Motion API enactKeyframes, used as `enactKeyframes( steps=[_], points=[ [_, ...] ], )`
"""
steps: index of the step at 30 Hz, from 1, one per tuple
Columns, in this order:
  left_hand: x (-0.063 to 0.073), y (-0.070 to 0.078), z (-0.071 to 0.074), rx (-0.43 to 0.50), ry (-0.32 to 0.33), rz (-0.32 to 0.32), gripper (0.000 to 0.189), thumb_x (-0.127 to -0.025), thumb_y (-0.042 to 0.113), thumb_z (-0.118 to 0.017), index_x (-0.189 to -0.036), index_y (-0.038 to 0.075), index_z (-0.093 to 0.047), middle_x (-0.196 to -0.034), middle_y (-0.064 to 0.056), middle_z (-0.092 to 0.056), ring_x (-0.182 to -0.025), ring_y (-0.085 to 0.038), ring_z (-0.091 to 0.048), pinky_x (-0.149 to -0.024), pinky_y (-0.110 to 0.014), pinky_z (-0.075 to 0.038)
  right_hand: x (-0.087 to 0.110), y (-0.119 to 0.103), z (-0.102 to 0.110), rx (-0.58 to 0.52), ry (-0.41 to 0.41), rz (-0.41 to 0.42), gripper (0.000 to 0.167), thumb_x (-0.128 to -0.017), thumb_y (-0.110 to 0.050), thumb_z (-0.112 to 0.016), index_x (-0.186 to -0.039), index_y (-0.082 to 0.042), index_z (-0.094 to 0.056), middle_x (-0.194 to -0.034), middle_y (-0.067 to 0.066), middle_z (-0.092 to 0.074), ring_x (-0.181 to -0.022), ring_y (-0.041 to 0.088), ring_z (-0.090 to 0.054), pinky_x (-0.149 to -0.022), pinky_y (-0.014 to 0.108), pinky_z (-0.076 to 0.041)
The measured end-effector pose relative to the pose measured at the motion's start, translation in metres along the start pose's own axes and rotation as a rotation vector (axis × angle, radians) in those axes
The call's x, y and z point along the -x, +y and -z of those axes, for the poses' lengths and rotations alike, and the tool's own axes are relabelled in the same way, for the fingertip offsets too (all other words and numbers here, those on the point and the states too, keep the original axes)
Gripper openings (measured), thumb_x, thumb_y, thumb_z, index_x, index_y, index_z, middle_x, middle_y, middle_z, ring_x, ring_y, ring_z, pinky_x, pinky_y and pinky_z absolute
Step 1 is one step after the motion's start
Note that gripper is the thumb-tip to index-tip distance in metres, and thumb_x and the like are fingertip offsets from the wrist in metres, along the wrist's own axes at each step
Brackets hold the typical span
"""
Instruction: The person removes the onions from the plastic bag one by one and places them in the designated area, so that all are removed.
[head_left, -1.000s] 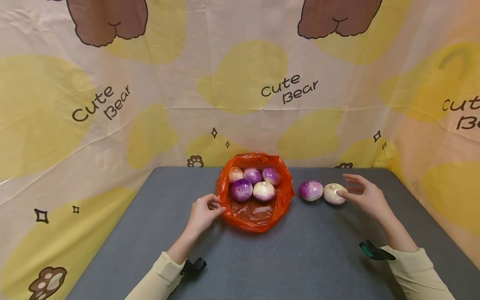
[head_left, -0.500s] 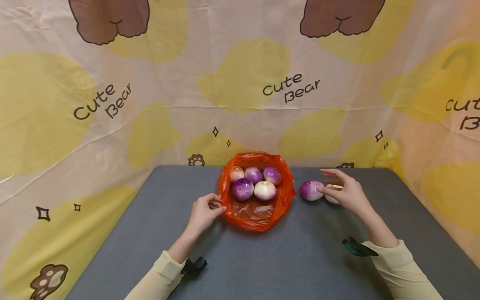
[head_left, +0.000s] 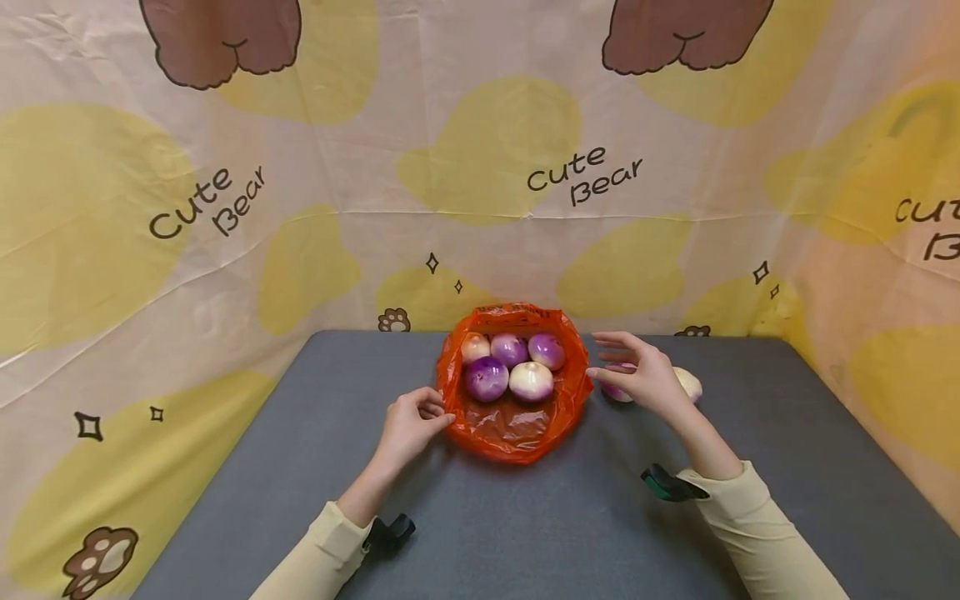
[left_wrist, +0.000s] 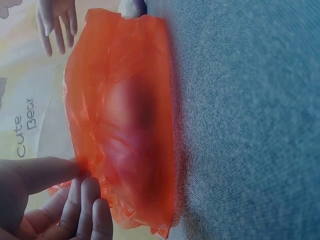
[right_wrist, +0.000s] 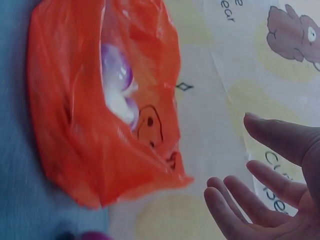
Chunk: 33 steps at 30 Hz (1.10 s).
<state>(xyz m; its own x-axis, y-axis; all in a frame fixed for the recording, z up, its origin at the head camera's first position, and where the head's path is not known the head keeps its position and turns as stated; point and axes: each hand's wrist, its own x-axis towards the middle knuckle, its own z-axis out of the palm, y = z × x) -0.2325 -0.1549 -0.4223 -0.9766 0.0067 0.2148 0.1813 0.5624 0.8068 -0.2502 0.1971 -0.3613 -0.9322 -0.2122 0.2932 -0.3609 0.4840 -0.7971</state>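
Note:
A red plastic bag (head_left: 513,452) stands wide open on the table, several glossy purple-and-white onions (head_left: 487,379) gathered toward its far side. My left hand (head_left: 405,427) pinches the bag's left rim between thumb and fingers; the left wrist view shows the thumb (left_wrist: 55,172) against the plastic. My right hand (head_left: 643,377) holds nothing, fingers spread, beside the bag's right rim. Behind it a purple onion (head_left: 619,393) outside the bag is partly hidden, and a pale onion (head_left: 688,385) shows at its right. In the right wrist view the open fingers (right_wrist: 260,205) are apart from the bag.
The grey table (head_left: 525,533) extends around the bag. A fabric backdrop (head_left: 480,167) printed with bears and lettering rises behind the table's far edge and along both sides. Dark wrist straps (head_left: 390,533) sit at both cuffs.
My right hand has moved left from beside the pale onion, past the purple one, to the bag's right rim. The left hand stays on the left rim.

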Motion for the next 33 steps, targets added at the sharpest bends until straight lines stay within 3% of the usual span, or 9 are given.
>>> enactKeyframes(
  steps=[2,6,11,21,33],
  points=[
    [0.001,0.000,0.000,0.002,-0.002,0.003,0.017,-0.074,0.010,-0.079,-0.084,0.007,-0.066,-0.075,-0.004,-0.067,-0.067,-0.013,-0.062,-0.063,-0.022,-0.052,-0.001,-0.012,-0.005,-0.011,-0.010,0.005,0.054,-0.083,-0.020,-0.073,-0.131,-0.006,-0.053,-0.131,0.021,-0.056,-0.113,0.038,-0.059,-0.087,0.047,-0.051],
    [0.001,-0.001,0.000,0.001,-0.002,0.003,0.017,-0.074,0.011,-0.079,-0.084,0.007,-0.066,-0.075,-0.003,-0.067,-0.067,-0.012,-0.061,-0.063,-0.023,-0.053,-0.009,-0.014,-0.017,-0.024,-0.032,0.012,0.055,-0.082,-0.023,-0.074,-0.130,-0.006,-0.053,-0.129,0.021,-0.058,-0.112,0.038,-0.060,-0.086,0.048,-0.052],
    [0.000,-0.002,-0.001,-0.007,0.002,-0.011,0.017,-0.074,0.010,-0.079,-0.083,0.007,-0.066,-0.074,-0.003,-0.068,-0.066,-0.012,-0.062,-0.063,-0.025,-0.053,-0.021,-0.002,-0.034,-0.055,-0.049,0.033,0.053,-0.080,-0.025,-0.076,-0.127,-0.011,-0.056,-0.125,0.019,-0.060,-0.109,0.036,-0.062,-0.084,0.045,-0.053],
    [0.000,-0.003,-0.002,-0.018,-0.010,0.000,0.016,-0.074,0.012,-0.079,-0.082,0.009,-0.066,-0.073,-0.002,-0.068,-0.066,-0.011,-0.061,-0.062,-0.024,-0.053,-0.039,0.010,-0.057,-0.116,-0.068,0.001,0.052,-0.080,-0.018,-0.076,-0.125,-0.002,-0.056,-0.125,0.022,-0.060,-0.111,0.036,-0.061,-0.085,0.043,-0.053],
    [-0.001,-0.004,-0.001,-0.021,-0.004,-0.003,0.017,-0.074,0.012,-0.080,-0.082,0.008,-0.065,-0.072,-0.002,-0.067,-0.065,-0.011,-0.060,-0.062,-0.024,-0.052,-0.044,0.030,-0.077,-0.039,-0.064,-0.046,0.052,-0.079,-0.014,-0.076,-0.125,0.001,-0.055,-0.121,0.023,-0.062,-0.110,0.036,-0.062,-0.089,0.046,-0.051]
  ],
)
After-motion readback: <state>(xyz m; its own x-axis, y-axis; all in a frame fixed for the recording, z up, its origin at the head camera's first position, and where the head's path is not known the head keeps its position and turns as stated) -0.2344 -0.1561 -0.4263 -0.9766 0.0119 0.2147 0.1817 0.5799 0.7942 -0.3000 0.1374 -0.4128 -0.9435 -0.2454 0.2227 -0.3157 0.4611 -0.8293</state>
